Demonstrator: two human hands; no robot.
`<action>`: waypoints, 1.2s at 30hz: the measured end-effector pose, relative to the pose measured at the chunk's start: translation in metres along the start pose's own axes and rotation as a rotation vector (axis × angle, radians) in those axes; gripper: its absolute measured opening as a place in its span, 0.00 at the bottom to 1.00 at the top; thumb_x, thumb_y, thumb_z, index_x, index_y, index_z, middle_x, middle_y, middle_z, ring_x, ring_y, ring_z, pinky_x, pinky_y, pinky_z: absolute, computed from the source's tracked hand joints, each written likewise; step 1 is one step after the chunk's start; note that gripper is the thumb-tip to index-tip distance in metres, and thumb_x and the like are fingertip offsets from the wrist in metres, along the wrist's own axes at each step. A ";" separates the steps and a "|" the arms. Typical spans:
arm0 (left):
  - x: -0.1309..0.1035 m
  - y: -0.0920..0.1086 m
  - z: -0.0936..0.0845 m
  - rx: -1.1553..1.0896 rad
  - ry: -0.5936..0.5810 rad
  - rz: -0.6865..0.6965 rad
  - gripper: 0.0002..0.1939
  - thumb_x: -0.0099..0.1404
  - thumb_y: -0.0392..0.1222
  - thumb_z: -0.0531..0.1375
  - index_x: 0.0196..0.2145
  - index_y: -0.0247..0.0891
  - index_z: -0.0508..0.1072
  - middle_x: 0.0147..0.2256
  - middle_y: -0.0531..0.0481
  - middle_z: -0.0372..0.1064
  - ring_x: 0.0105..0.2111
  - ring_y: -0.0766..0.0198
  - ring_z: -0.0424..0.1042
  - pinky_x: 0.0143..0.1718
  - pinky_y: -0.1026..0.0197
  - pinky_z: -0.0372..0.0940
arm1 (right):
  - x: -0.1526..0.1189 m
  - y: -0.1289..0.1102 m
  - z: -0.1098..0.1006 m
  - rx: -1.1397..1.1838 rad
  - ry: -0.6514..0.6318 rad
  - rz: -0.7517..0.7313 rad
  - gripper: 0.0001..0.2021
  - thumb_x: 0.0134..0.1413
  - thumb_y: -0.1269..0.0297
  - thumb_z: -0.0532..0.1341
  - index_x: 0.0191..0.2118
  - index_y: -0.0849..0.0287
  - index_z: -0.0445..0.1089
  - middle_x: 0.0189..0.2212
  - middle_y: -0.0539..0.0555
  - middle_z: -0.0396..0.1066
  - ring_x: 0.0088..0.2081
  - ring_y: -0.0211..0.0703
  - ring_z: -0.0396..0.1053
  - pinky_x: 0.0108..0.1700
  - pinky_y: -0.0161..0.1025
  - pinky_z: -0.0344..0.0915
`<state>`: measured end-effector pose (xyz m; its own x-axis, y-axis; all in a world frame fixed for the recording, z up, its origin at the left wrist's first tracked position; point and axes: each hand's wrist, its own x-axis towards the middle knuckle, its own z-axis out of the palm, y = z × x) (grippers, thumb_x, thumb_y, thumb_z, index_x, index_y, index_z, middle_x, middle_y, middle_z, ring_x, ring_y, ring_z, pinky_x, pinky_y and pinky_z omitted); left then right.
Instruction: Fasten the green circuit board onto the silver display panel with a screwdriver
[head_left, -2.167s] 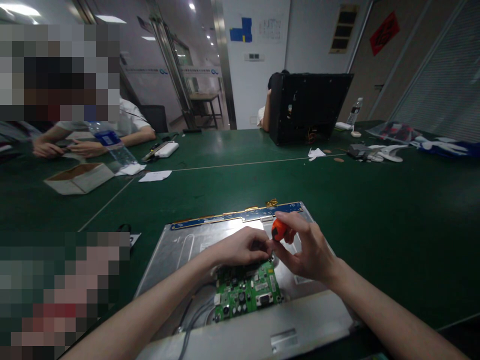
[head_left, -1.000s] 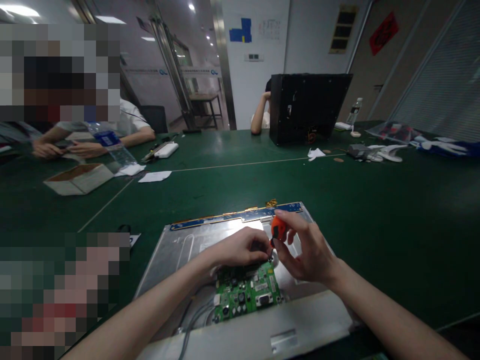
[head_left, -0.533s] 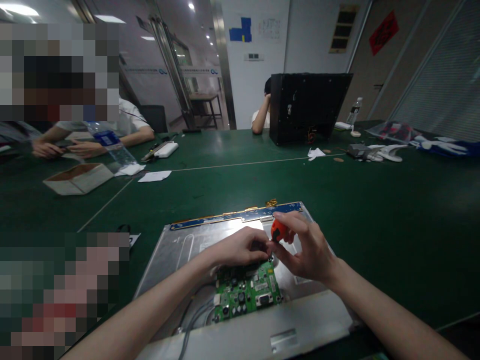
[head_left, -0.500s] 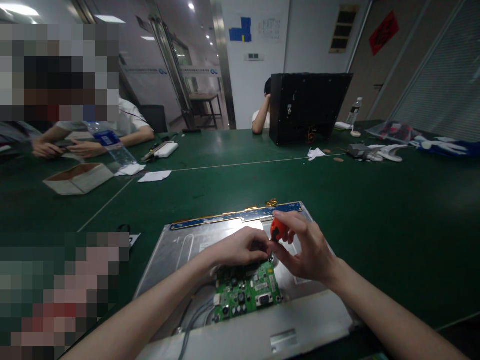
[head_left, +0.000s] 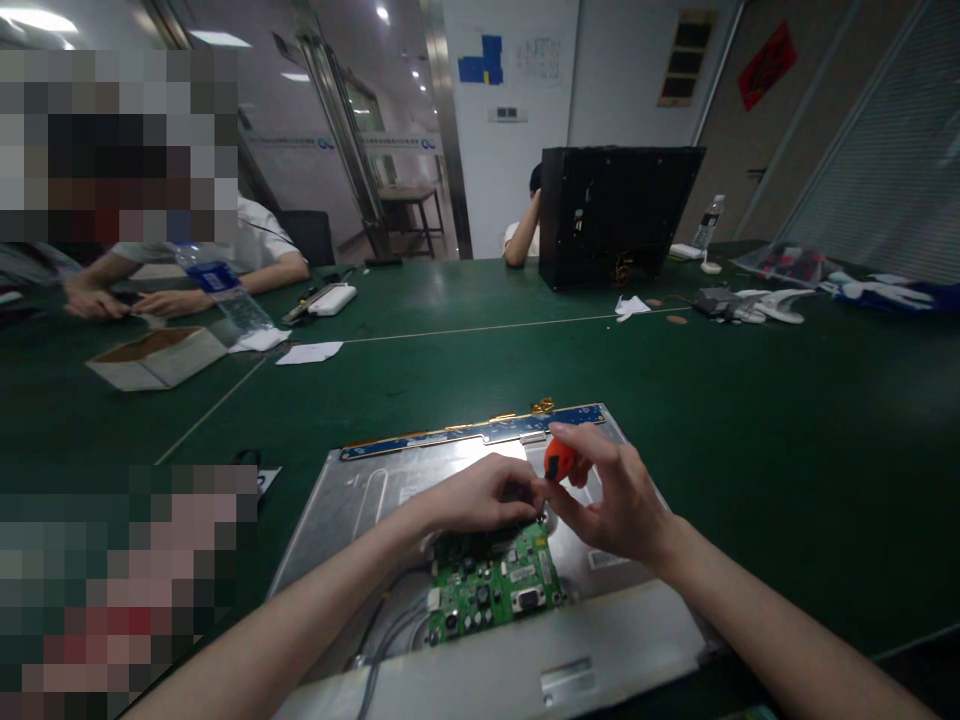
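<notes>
Box (head_left: 144,374) open, right hand (head_left: 621,498) pinching orange screwdriver (head_left: 557,459), left hand (head_left: 484,495), fingers curled, by board (head_left: 487,585)

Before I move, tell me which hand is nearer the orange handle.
Right. The right hand grips the orange handle; the left hand is just to the handle's left.

Ahead of you, pale wall (head_left: 514,190) with blue paper shapes (head_left: 482,62) and a switch plate (head_left: 508,115). Left, metal-framed glass doors (head_left: 397,165); small table (head_left: 407,195) visible through them. Dark chair (head_left: 306,235) by the green tabletop (head_left: 420,370). To your right, door (head_left: 757,120) with red diamond sign (head_left: 767,66), then slatted blinds (head_left: 885,170). Ceiling lights (head_left: 220,39) lit.
</notes>
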<state>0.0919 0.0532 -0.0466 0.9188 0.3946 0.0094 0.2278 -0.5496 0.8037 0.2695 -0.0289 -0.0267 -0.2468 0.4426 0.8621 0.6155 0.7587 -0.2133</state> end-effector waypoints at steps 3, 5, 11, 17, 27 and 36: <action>0.000 0.000 0.000 -0.001 0.000 -0.010 0.04 0.59 0.32 0.61 0.27 0.35 0.70 0.24 0.56 0.64 0.26 0.68 0.63 0.28 0.68 0.57 | 0.001 0.000 -0.001 0.000 -0.004 -0.002 0.23 0.61 0.66 0.58 0.59 0.57 0.52 0.29 0.49 0.67 0.25 0.37 0.63 0.24 0.36 0.62; 0.000 0.000 0.000 0.008 -0.006 -0.021 0.04 0.59 0.32 0.61 0.27 0.35 0.70 0.24 0.56 0.64 0.25 0.67 0.63 0.28 0.67 0.57 | 0.001 -0.002 -0.002 0.002 -0.014 0.000 0.23 0.61 0.68 0.57 0.60 0.59 0.52 0.31 0.50 0.68 0.24 0.37 0.63 0.23 0.35 0.62; 0.000 0.002 0.000 0.024 -0.028 -0.025 0.03 0.60 0.33 0.61 0.27 0.35 0.71 0.26 0.54 0.68 0.28 0.65 0.66 0.31 0.66 0.60 | 0.002 -0.004 -0.003 -0.012 -0.038 0.013 0.25 0.58 0.72 0.55 0.61 0.63 0.51 0.38 0.56 0.72 0.25 0.36 0.65 0.24 0.35 0.65; -0.001 0.001 -0.001 0.026 -0.003 -0.002 0.01 0.60 0.34 0.61 0.31 0.35 0.72 0.28 0.53 0.69 0.29 0.64 0.66 0.32 0.66 0.61 | 0.002 -0.002 -0.001 0.029 -0.024 0.015 0.25 0.60 0.71 0.56 0.61 0.58 0.51 0.34 0.52 0.69 0.25 0.36 0.64 0.23 0.35 0.62; 0.000 -0.002 0.000 0.029 -0.015 -0.023 0.02 0.59 0.32 0.61 0.29 0.35 0.71 0.27 0.55 0.66 0.28 0.66 0.66 0.30 0.67 0.59 | 0.002 -0.002 -0.002 0.035 -0.029 0.001 0.25 0.59 0.70 0.57 0.61 0.59 0.52 0.32 0.51 0.68 0.25 0.37 0.63 0.24 0.35 0.62; 0.000 -0.001 0.000 0.047 -0.014 -0.019 0.01 0.59 0.33 0.62 0.30 0.35 0.72 0.29 0.53 0.69 0.31 0.63 0.67 0.34 0.65 0.61 | 0.001 -0.004 -0.002 0.013 -0.039 0.019 0.28 0.57 0.73 0.55 0.62 0.58 0.49 0.37 0.54 0.70 0.25 0.37 0.64 0.23 0.35 0.64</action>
<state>0.0917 0.0542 -0.0472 0.9184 0.3953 -0.0146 0.2603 -0.5763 0.7747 0.2689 -0.0323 -0.0239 -0.2641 0.4747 0.8396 0.6105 0.7562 -0.2354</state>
